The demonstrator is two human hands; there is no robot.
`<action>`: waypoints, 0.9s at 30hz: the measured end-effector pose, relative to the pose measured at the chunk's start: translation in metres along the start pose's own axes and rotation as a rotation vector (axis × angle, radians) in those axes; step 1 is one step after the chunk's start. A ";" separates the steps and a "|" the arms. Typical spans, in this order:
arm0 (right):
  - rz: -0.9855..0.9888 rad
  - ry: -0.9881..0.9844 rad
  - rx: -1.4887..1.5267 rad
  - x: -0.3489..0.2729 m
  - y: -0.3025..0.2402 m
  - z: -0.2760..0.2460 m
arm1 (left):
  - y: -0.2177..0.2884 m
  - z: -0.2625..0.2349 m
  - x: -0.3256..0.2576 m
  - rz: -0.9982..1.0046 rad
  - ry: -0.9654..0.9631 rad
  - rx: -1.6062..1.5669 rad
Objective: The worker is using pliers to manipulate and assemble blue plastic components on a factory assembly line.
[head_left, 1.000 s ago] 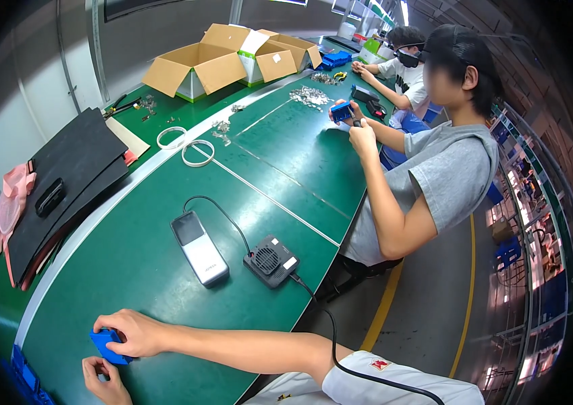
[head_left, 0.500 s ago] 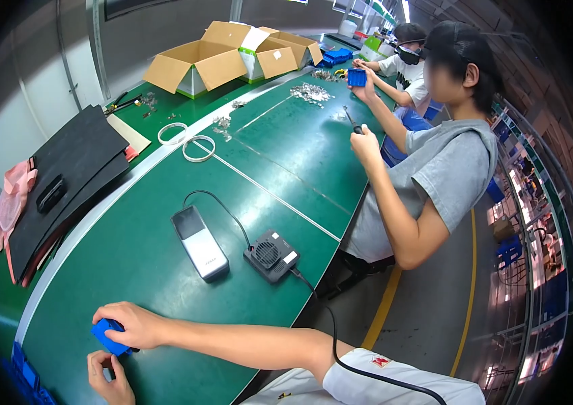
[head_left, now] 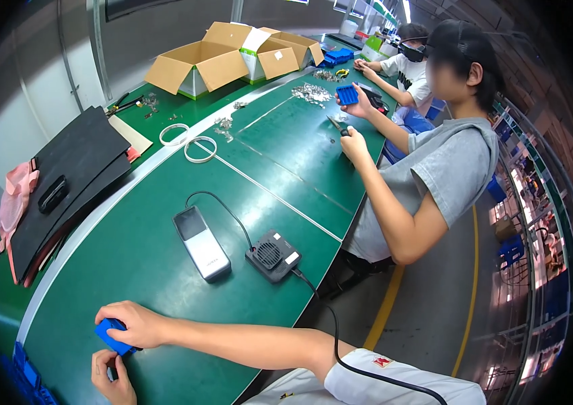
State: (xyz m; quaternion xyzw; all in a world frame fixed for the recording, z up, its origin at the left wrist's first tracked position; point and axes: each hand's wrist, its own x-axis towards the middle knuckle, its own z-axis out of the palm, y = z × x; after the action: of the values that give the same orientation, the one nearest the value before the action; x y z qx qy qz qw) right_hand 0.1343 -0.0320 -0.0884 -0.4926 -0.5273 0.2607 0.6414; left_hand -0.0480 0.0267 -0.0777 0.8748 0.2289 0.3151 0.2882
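Note:
At the lower left my right hand (head_left: 134, 325) is wrapped over a small blue plastic case (head_left: 112, 337), which rests on the green tabletop. The thumb lies on top and the fingers curl over the far side, hiding part of it. Close against the near edge of the case is my left hand (head_left: 112, 381), its fingers bent toward the thumb in a pinch. What that pinch holds, if anything, is too small to make out.
A silver-and-black handheld device (head_left: 202, 243) lies beside a black fan box (head_left: 273, 256) with cables. Blue parts (head_left: 30, 374) stand at the lower left. Beyond are white rings (head_left: 200, 150), metal pieces (head_left: 312, 94), cartons (head_left: 198, 67) and a co-worker (head_left: 428, 162) holding a blue case and pointed tool.
My hands and the blue case keep nearly the same place. The co-worker has lowered and tilted their own blue case, and moved the pointed tool slightly left.

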 end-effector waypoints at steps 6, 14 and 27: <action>-0.015 0.000 -0.017 0.000 -0.003 -0.002 | 0.002 0.001 0.002 0.020 -0.007 0.003; -0.037 0.048 -0.135 0.007 0.011 0.012 | 0.007 -0.004 0.008 0.026 -0.066 0.058; 0.064 -0.020 -0.036 0.011 0.002 0.010 | -0.004 -0.004 0.007 0.021 -0.050 0.120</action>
State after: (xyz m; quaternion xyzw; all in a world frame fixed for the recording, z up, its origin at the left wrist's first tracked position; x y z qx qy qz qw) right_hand 0.1289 -0.0185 -0.0861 -0.5179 -0.5223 0.2764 0.6185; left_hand -0.0471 0.0351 -0.0746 0.9004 0.2308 0.2821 0.2375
